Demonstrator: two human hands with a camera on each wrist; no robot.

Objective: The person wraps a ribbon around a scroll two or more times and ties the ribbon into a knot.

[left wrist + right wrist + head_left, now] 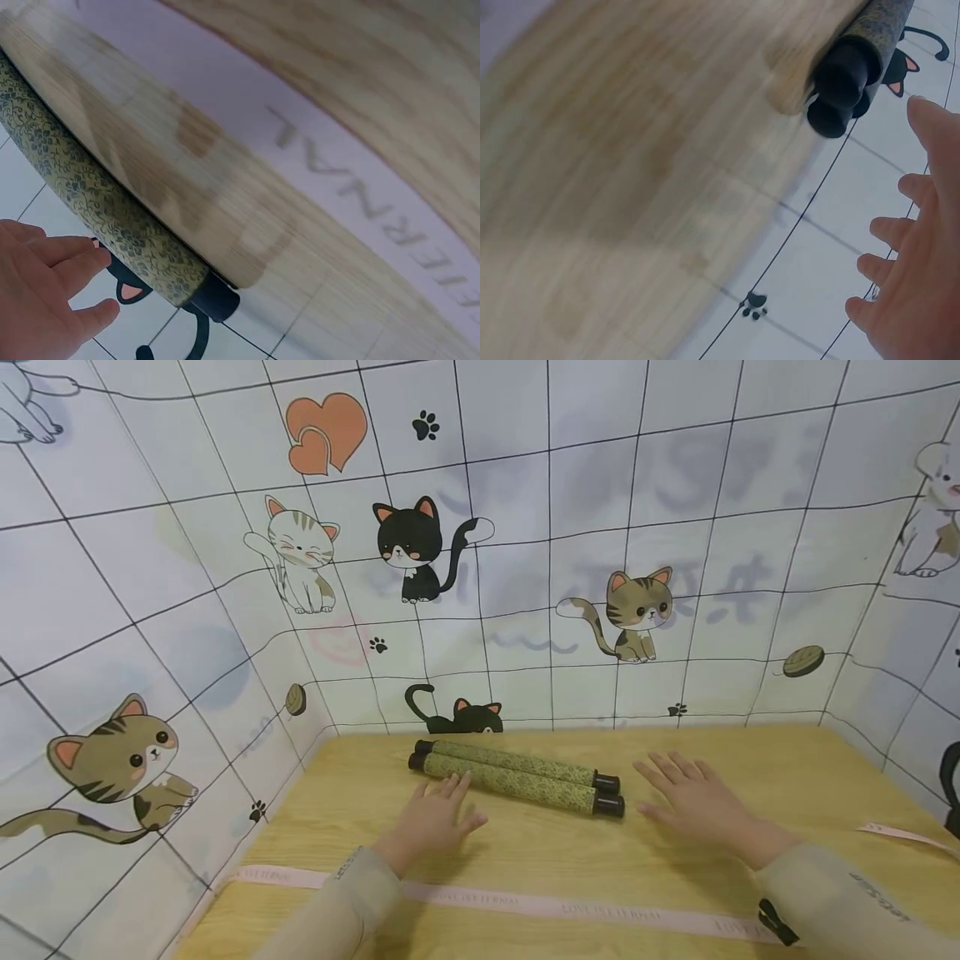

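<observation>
A rolled-up scroll (510,781) with green-gold floral backing and black end knobs lies on the wooden table (540,860). It forms two rolls side by side, slanting slightly down to the right. My left hand (435,821) hovers by the front roll's left half, fingertips right at its edge, fingers spread and holding nothing. In the left wrist view the patterned roll (97,187) passes beside the fingers. My right hand (697,803) is spread just right of the scroll's right knobs, apart from them. The right wrist view shows those black knobs (840,79) beyond the thumb.
A pink ribbon (540,906) with lettering runs across the table in front of the scroll. Another ribbon piece (907,835) and a black object (951,777) are at the right. A white gridded backdrop (517,568) with cartoon cats stands around the table's back and sides.
</observation>
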